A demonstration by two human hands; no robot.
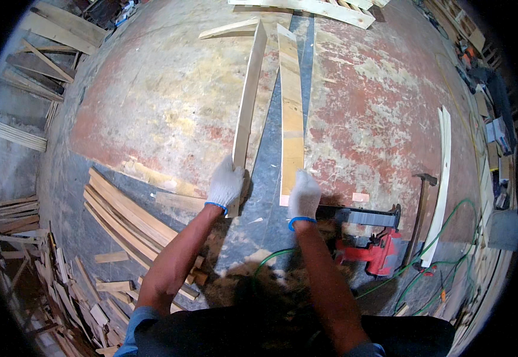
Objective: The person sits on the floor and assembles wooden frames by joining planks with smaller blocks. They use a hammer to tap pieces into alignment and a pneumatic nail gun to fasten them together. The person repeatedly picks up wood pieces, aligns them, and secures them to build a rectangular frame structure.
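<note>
My left hand (225, 185), in a white knit glove with a blue cuff, is closed on the near part of a long pale wooden board (250, 98). That board stands on its edge on the floor. Beside it, a second wooden board (292, 113) runs away from me, its broad face showing. My right hand (304, 195), gloved the same way, is closed on that board's right edge near its near end; the fingertips are partly hidden. At the left board's far end a shorter wood strip (229, 28) sits at an angle; I cannot tell if they are joined.
A red and grey nail gun (378, 253) lies right of my right hand, with a green hose (449, 229). Further right are a hammer (422, 208) and white strips (441, 184). Stacked planks (131, 217) lie at left, and a slatted wooden piece (306, 8) lies far ahead.
</note>
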